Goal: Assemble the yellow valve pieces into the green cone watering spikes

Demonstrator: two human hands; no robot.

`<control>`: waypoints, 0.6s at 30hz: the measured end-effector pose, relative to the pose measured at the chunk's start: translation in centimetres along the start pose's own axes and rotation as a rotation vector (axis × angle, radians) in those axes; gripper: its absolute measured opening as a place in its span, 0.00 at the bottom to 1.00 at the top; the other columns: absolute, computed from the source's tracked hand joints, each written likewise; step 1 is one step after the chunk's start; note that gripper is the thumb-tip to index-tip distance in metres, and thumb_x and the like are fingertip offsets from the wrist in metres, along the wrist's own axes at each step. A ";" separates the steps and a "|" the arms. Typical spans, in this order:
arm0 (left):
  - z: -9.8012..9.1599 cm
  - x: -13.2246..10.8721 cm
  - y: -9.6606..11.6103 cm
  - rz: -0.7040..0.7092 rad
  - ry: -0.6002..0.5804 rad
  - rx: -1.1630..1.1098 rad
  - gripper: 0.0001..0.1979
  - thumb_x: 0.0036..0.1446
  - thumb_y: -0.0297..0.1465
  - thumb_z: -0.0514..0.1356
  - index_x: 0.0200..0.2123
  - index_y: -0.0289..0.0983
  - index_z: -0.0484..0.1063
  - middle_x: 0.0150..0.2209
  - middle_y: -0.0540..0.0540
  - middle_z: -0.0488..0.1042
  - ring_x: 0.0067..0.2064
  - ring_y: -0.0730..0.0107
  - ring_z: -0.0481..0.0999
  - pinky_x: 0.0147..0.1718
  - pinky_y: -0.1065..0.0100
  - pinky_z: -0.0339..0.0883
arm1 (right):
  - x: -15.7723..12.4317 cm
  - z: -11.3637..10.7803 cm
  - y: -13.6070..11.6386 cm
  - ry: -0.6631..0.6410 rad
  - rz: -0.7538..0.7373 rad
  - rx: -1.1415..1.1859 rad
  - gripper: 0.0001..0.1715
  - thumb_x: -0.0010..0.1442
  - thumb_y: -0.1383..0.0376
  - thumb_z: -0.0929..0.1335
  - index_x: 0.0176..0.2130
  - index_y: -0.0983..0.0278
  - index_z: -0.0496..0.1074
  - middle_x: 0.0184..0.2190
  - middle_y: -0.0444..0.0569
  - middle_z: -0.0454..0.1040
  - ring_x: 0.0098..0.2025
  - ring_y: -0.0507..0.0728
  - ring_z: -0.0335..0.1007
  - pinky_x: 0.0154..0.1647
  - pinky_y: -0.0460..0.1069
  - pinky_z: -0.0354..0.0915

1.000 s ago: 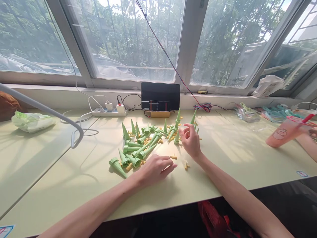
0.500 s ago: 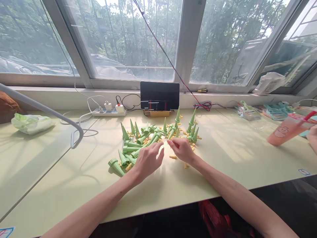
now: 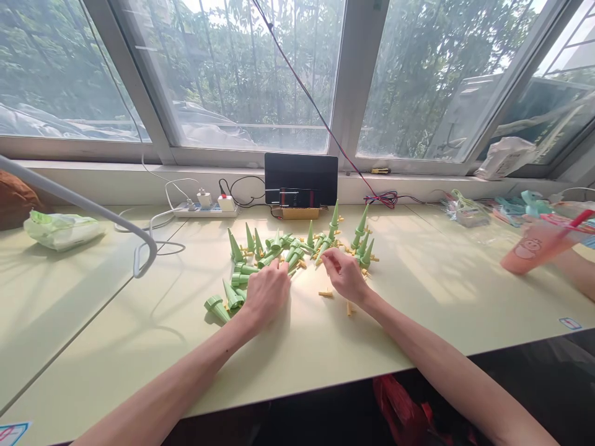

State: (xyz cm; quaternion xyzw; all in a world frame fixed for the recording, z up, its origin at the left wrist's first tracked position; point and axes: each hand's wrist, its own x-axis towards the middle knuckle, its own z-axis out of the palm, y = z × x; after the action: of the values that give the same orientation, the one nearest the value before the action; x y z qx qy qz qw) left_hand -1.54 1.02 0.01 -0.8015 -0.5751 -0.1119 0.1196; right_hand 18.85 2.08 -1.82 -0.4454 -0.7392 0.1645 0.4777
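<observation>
Green ribbed cone-shaped plastic spikes lie in a loose pile on the table, and several stand upright, such as a tall spike at the back. My left hand reaches down into the left side of the pile, fingers bent round a green spike whose narrow tip pokes out on the right. My right hand is just right of centre with its fingertips pinched together; what they hold is too small or hidden to make out. Small yellow plastic pieces lie around, including a yellow piece below my right hand.
A dark tablet with a phone before it stands behind the pile. On the left are a power strip, a tissue pack and a grey bar. A drink cup stands at right, beside another person's arm.
My left hand has moved left and forward, from the table's middle down onto the green spikes. My right hand has shifted slightly right and forward. The other person's arm has moved behind the cup.
</observation>
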 end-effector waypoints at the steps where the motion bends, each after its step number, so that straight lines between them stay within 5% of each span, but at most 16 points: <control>1: 0.1 0.0 0.0 0.010 -0.002 -0.002 0.07 0.60 0.29 0.52 0.33 0.35 0.69 0.31 0.43 0.71 0.29 0.61 0.74 0.22 0.69 0.51 | 0.0 0.0 0.0 -0.013 0.012 0.008 0.09 0.66 0.62 0.61 0.37 0.62 0.67 0.22 0.41 0.63 0.22 0.51 0.56 0.24 0.46 0.54; 4: 0.3 -0.1 0.0 0.038 -0.009 0.001 0.08 0.60 0.27 0.52 0.31 0.35 0.70 0.30 0.43 0.71 0.30 0.60 0.75 0.22 0.68 0.52 | 0.0 -0.1 -0.1 -0.085 0.009 -0.022 0.07 0.64 0.63 0.62 0.40 0.62 0.68 0.22 0.41 0.66 0.22 0.50 0.58 0.25 0.46 0.56; 10: 0.4 0.0 0.0 0.055 -0.040 0.047 0.12 0.60 0.23 0.50 0.27 0.33 0.69 0.29 0.42 0.70 0.29 0.61 0.74 0.22 0.68 0.51 | 0.0 -0.5 -0.2 -0.265 -0.036 -0.233 0.09 0.61 0.65 0.64 0.29 0.64 0.69 0.21 0.41 0.65 0.23 0.49 0.60 0.27 0.45 0.54; 18: 0.5 -0.3 0.9 0.143 0.196 -0.216 0.10 0.65 0.31 0.50 0.32 0.36 0.66 0.32 0.46 0.71 0.24 0.70 0.68 0.21 0.69 0.52 | 0.0 -1.5 -1.4 -0.494 0.018 -0.367 0.10 0.55 0.61 0.70 0.29 0.64 0.68 0.18 0.38 0.64 0.21 0.47 0.54 0.25 0.44 0.47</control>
State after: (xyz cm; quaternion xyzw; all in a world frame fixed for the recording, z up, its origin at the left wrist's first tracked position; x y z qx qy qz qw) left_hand -0.79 0.68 -0.62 -0.8338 -0.4870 -0.2419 0.0956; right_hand 19.42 1.05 -0.17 -0.4772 -0.8464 0.1356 0.1937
